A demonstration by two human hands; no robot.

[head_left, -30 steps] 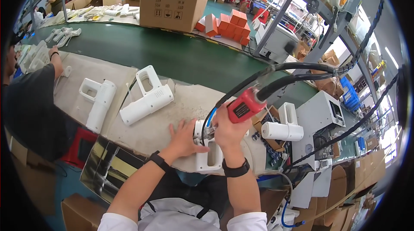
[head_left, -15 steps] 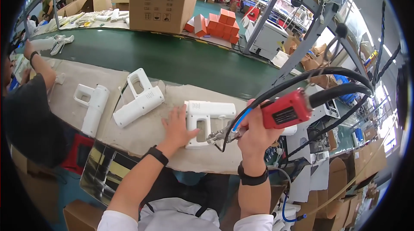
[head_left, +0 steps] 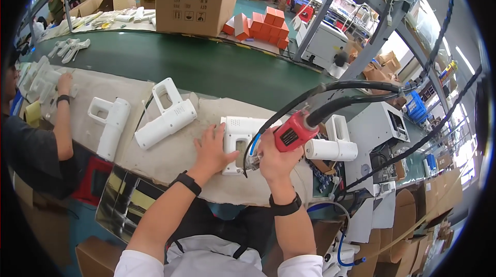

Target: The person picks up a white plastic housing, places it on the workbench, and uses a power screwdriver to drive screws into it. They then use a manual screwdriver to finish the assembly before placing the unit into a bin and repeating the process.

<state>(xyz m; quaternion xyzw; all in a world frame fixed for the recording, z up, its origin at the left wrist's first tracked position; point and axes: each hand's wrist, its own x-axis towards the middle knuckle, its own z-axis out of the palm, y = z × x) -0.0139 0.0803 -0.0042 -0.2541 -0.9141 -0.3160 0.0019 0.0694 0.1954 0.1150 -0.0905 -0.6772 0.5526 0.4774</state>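
Note:
A white handle-shaped plastic housing (head_left: 238,123) lies on the bench in front of me. My left hand (head_left: 211,148) rests against its left side, fingers spread, the thumb over the grip part. In my right hand (head_left: 277,159) is a red power screwdriver (head_left: 295,131) with thick black cables, the fingers wrapped around its lower body. Its metal nose points down at the housing's grip opening; my hand partly hides the tip. Two similar housings lie to the left, one angled (head_left: 166,122) and one nearly upright (head_left: 113,127). Another housing (head_left: 330,149) lies to the right.
Beyond the cardboard-covered bench (head_left: 206,111) runs a green conveyor belt (head_left: 170,60). Behind it stand a large carton (head_left: 196,3) and orange boxes (head_left: 263,26). A co-worker's arm (head_left: 63,122) reaches over parts at left. Black cables (head_left: 356,86) hang at right.
My right hand has brought the screwdriver left and inward, its nose now over the housing. My left hand stays in place. The co-worker's arm has moved to the nearby parts.

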